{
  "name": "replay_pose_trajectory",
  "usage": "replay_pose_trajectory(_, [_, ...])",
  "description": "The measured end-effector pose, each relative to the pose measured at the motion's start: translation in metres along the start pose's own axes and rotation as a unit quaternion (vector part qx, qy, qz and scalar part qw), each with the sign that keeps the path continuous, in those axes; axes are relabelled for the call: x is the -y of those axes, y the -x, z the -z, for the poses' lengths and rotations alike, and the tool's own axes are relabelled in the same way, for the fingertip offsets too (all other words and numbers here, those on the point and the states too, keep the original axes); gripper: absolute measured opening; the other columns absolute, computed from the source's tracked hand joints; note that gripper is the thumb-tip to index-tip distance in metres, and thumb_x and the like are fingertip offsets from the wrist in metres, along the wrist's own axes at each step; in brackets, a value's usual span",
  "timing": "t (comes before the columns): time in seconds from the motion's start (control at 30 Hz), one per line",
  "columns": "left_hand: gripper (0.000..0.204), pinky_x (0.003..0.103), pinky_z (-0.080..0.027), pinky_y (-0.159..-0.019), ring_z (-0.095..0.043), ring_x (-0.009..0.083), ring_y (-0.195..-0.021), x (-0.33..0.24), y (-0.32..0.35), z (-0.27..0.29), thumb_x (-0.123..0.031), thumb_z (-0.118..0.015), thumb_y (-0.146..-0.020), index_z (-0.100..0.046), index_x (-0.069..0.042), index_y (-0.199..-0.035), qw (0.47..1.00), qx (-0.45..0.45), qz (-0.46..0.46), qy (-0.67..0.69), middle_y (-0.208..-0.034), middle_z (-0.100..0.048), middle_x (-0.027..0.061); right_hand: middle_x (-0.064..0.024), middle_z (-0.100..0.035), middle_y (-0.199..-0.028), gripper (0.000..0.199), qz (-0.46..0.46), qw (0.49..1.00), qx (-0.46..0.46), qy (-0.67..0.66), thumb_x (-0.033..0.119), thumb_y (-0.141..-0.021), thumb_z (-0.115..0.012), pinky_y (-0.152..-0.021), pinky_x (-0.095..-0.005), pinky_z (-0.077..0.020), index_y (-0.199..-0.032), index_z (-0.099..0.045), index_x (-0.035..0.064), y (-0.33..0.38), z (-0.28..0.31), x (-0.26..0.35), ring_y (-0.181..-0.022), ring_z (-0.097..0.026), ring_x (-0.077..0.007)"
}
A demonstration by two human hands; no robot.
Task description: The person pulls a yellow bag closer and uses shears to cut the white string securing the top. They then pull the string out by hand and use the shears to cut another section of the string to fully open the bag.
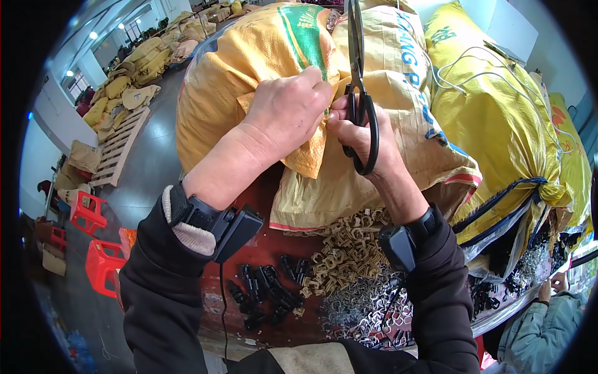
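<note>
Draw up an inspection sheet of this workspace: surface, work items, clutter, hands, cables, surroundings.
Surface: red table, partly covered by loose pieces.
Work items: orange sack and black-handled scissors.
Clutter: heaps of brass-coloured pieces, silver-coloured pieces and black pieces.
Hands: left hand pinches the orange sack; right hand holds the scissors, blades toward the upper picture edge.
Cables: black cable below the left wrist device; white cord over a yellow sack.
Surroundings: red stools and slatted pallet at left; co-worker at lower right.

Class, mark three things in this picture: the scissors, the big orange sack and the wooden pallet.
Scissors (356, 61): head view, on the blades just above the handles.
Orange sack (227, 78): head view, on its bulging woven side.
Wooden pallet (122, 147): head view, on its slats.
</note>
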State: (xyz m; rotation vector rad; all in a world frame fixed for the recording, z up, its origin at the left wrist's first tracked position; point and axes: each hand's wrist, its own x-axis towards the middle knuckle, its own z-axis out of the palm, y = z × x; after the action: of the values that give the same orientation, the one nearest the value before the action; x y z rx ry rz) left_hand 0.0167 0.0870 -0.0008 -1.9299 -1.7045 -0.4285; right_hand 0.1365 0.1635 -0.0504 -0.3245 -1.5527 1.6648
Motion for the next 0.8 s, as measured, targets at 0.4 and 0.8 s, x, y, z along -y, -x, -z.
replay_pose_trajectory(0.4, [0.008,0.025,-0.041,-0.055,-0.051,0.0142,-0.059,0.017,0.011,-0.008,-0.011,-0.048,-0.082,-0.047,-0.003,-0.083,0.904,-0.042,0.07,0.419,-0.067,-0.047,0.004,0.003,-0.049,-0.064,0.019,-0.016,0.999,-0.014,-0.037,0.009,-0.069,-0.063,-0.044,-0.0184,-0.0329,-0.084,-0.053,0.0032,0.001,0.003,-0.001,-0.05,-0.042,-0.0039])
replay_pose_trajectory(0.8, [0.011,0.024,-0.042,-0.059,-0.051,0.0146,-0.061,0.007,0.01,0.005,-0.014,-0.052,-0.081,-0.052,-0.003,-0.08,0.894,-0.071,0.134,0.422,-0.072,-0.047,0.0021,0.0031,-0.047,-0.062,0.018,-0.032,0.998,-0.008,-0.046,0.008,-0.069,-0.062,-0.045,-0.019,-0.0322,-0.084,-0.053,0.0036,0.002,0.005,-0.005,-0.05,-0.042,-0.0044])
